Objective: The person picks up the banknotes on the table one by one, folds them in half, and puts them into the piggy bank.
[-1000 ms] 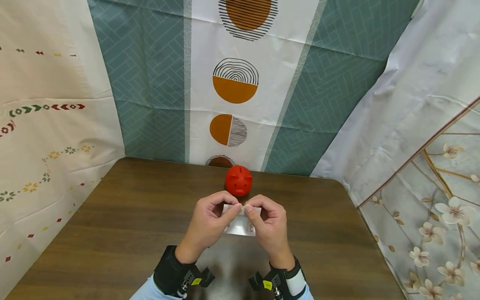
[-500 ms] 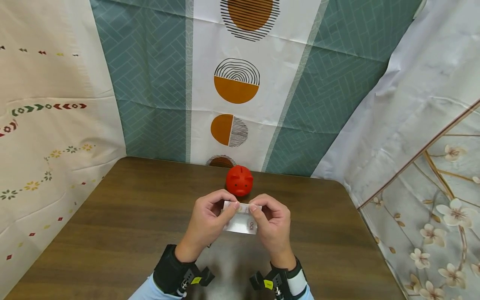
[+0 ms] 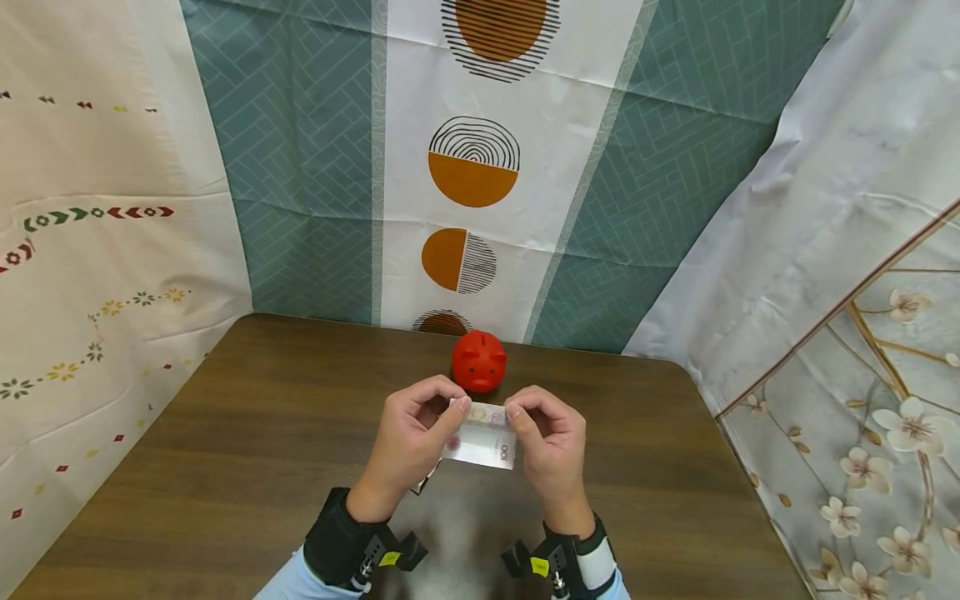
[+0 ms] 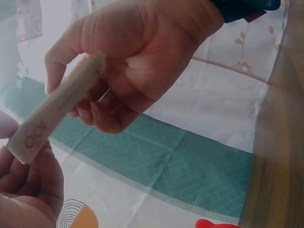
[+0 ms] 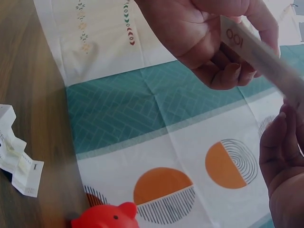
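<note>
Between my two hands a pale banknote printed with 100 is stretched out above the table. My left hand pinches its upper left corner between thumb and forefinger, and my right hand pinches the upper right corner the same way. Seen from the wrists, the banknote is a narrow folded strip with its length running from hand to hand. Just beyond the hands stands a red piggy bank, its snout facing me and a slot on top.
A creased, zigzag-folded note-like paper lies on the brown wooden table, mostly hidden under my left hand in the head view. Patterned curtains enclose the back and sides of the table.
Both hands have drawn apart along the banknote's top edge, from near its middle to its corners, so more of it shows. A bit more of the paper below my left hand is visible.
</note>
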`<control>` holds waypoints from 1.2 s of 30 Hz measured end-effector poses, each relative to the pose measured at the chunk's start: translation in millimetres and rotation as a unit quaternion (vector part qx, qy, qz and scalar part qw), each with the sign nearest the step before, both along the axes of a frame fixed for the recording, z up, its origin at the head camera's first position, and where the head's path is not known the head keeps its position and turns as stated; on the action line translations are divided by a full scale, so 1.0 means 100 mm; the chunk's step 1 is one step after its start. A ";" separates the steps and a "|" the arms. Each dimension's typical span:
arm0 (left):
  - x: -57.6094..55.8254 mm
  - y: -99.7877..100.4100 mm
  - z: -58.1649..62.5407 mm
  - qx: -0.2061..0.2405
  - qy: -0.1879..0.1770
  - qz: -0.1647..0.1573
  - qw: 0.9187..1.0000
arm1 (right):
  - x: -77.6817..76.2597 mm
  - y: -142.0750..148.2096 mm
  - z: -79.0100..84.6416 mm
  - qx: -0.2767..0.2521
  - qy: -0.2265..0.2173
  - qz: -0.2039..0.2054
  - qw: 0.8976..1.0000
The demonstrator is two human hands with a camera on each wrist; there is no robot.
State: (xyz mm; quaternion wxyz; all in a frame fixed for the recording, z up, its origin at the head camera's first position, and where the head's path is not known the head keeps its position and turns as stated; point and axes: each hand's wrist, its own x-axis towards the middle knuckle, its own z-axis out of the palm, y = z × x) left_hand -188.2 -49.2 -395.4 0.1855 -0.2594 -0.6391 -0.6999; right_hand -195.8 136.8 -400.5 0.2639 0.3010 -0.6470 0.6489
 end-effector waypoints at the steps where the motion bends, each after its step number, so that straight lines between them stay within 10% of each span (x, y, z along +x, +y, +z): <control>1: 0.00 0.00 0.00 0.001 0.000 -0.002 1.000 | 0.00 0.00 0.00 0.000 -0.003 -0.001 1.000; 27: -0.05 -0.05 -0.01 0.034 0.031 0.012 0.999 | 0.02 0.00 0.04 -0.005 -0.052 -0.023 0.998; 36: 0.00 0.07 -0.04 0.035 0.000 0.034 0.999 | 0.02 -0.09 0.05 -0.009 -0.043 -0.165 0.985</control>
